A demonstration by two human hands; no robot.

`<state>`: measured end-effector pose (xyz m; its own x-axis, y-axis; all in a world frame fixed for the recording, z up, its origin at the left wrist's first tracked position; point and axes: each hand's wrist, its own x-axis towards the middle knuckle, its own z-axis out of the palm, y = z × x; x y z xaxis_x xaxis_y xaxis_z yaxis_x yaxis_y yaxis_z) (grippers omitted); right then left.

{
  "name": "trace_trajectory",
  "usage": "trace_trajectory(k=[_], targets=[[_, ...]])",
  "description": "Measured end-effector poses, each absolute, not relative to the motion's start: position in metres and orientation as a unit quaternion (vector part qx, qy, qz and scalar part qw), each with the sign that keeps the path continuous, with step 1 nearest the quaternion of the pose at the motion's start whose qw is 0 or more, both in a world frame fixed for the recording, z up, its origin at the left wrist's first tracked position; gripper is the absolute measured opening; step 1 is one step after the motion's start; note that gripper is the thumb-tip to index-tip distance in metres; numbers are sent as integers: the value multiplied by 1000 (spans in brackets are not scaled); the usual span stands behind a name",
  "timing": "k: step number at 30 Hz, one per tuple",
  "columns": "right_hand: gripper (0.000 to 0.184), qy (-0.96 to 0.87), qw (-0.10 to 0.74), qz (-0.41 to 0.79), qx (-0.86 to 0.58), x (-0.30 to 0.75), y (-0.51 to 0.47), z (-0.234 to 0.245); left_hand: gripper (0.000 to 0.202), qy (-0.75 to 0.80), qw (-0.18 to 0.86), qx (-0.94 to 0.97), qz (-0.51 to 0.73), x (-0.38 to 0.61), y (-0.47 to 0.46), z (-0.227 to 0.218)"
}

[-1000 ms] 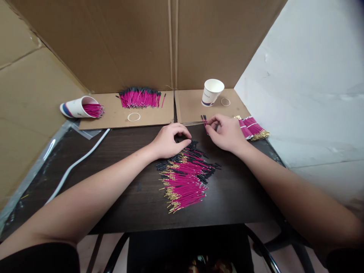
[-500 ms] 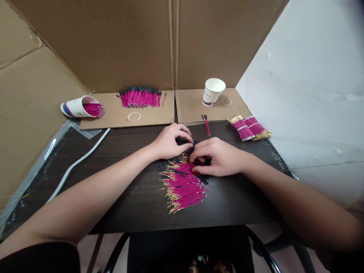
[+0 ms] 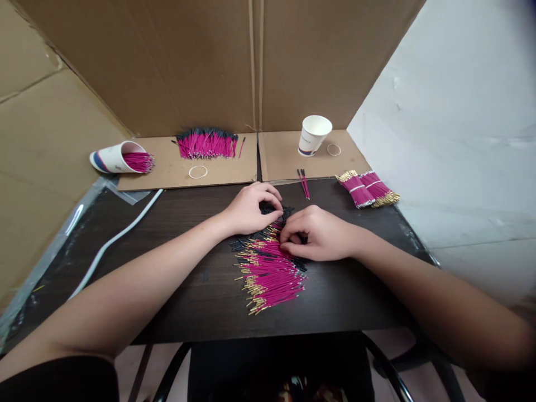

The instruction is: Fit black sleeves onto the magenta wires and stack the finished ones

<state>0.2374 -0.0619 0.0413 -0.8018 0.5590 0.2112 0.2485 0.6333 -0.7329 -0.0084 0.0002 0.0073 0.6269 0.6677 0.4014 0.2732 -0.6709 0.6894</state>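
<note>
A loose heap of thin magenta pins (image 3: 270, 268) with black sleeves and gold tips lies in the middle of the dark table (image 3: 188, 290). My left hand (image 3: 250, 208) rests on the heap's far edge, fingers curled down onto the black ends. My right hand (image 3: 320, 233) lies on the heap's right side, its fingers pinched together among the pins. What each hand grips is hidden by the fingers. Two or three separate pins (image 3: 304, 183) lie beyond the hands.
Two banded pin bundles (image 3: 367, 188) lie at the right. On the cardboard sheets at the back are an upright paper cup (image 3: 313, 134), a rubber band (image 3: 334, 149), another pin pile (image 3: 206, 144), a ring (image 3: 197, 171) and a tipped cup of pins (image 3: 119, 158). A white cable (image 3: 113, 240) crosses the left side.
My right hand set the few pins down near the cardboard edge, came back to the heap, and now pinches among its pins. My left hand has hardly moved.
</note>
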Motion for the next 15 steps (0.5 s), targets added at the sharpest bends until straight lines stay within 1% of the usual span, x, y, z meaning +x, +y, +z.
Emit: trace_trajectory(k=[4, 6, 9, 11, 15], targets=[[16, -868, 225, 375, -234, 237, -62, 42, 12, 271, 298, 854, 330, -8, 1, 7], [15, -857, 245, 385, -237, 237, -62, 43, 13, 272, 300, 854, 326, -8, 2, 6], [12, -827, 308, 387, -265, 239, -58, 41, 15, 278, 297, 858, 314, -8, 2, 5], [12, -799, 354, 374, -309, 241, -54, 38, 16, 274, 290, 862, 314, -8, 2, 5], [17, -730, 425, 354, -402, 244, -43, 27, 15, 267, 280, 868, 311, -7, 1, 7]])
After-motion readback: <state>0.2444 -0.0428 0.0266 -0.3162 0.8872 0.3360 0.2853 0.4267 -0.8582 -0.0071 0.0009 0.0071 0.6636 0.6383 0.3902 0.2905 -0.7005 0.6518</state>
